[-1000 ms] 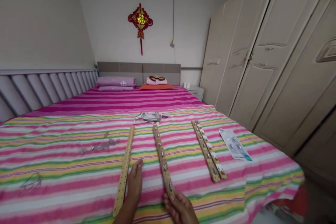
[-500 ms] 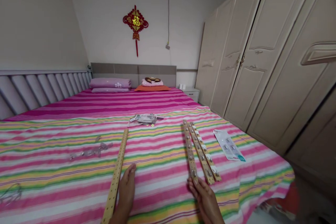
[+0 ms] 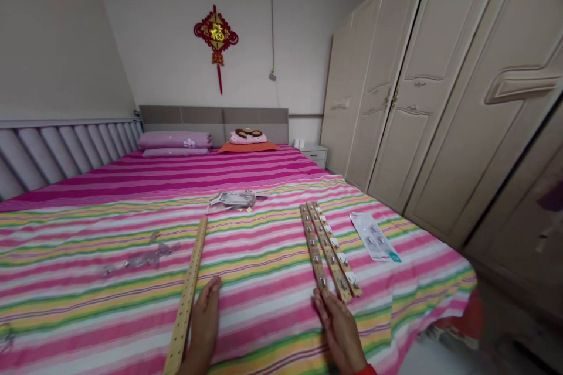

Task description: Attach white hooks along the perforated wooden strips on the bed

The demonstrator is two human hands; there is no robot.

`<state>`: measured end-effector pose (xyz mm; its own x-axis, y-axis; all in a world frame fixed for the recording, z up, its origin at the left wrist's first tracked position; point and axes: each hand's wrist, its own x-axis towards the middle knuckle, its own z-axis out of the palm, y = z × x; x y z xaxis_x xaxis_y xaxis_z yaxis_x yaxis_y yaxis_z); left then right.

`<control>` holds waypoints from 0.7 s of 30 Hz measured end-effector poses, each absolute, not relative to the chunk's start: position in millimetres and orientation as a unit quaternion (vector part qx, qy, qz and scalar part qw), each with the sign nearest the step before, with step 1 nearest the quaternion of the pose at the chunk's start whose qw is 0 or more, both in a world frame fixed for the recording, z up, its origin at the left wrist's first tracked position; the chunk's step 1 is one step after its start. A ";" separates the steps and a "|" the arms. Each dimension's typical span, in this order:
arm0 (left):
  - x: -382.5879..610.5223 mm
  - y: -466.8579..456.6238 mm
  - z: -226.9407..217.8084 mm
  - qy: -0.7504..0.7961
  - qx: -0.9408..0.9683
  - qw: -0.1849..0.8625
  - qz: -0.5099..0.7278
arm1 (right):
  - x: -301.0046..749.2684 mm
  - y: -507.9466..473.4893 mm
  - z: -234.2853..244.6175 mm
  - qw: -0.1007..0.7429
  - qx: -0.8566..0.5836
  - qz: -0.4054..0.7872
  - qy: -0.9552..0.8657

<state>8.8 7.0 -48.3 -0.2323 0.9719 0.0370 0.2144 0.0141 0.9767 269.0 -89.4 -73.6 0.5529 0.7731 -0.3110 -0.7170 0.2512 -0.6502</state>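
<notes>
My right hand (image 3: 338, 322) has its thumb and fingers closed at the near end of a narrow wooden strip (image 3: 311, 240) carrying a row of small metal hooks. Beside that strip, on its right, lie a second wooden strip with metal pieces (image 3: 333, 258) and a third strip with white hooks (image 3: 335, 243). My left hand (image 3: 206, 319) rests on its edge on the striped sheet, fingers stretched out and nothing in them. Just left of it lies a long bare wooden strip (image 3: 188, 293) drilled with small holes. Whether that hand touches the strip is unclear.
A clear package (image 3: 235, 200) lies farther up the striped sheet (image 3: 259, 281). On the right is a blister card with hooks (image 3: 375, 237); on the left, crumpled clear plastic pieces (image 3: 149, 256). Pillows (image 3: 176, 140) sit by the headboard, and a wardrobe (image 3: 422, 111) stands at right.
The view has turned slightly right, so everything sits farther left. The hooked strip at my right hand lies a little closer to its neighbour. My left hand keeps its place beside the bare strip.
</notes>
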 end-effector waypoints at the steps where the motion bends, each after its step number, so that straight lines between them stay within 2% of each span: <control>1: 9.1 6.9 -48.2 0.603 0.491 0.377 0.502 | 269.7 -90.4 -74.6 0.792 -0.393 0.466 -0.026; 10: 6.8 10.3 -56.5 0.595 0.504 0.374 0.502 | 273.5 -93.3 -75.1 0.805 -0.399 0.439 0.015; 21: 5.2 12.5 -61.5 0.601 0.505 0.371 0.496 | 281.4 -94.5 -78.7 0.805 -0.426 0.411 -0.022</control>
<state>5.2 12.5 -61.5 -0.2139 0.9753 0.0548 0.2386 -0.0023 0.9711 281.4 -94.5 -78.7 0.6605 0.6812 -0.3157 -0.6441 0.2980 -0.7045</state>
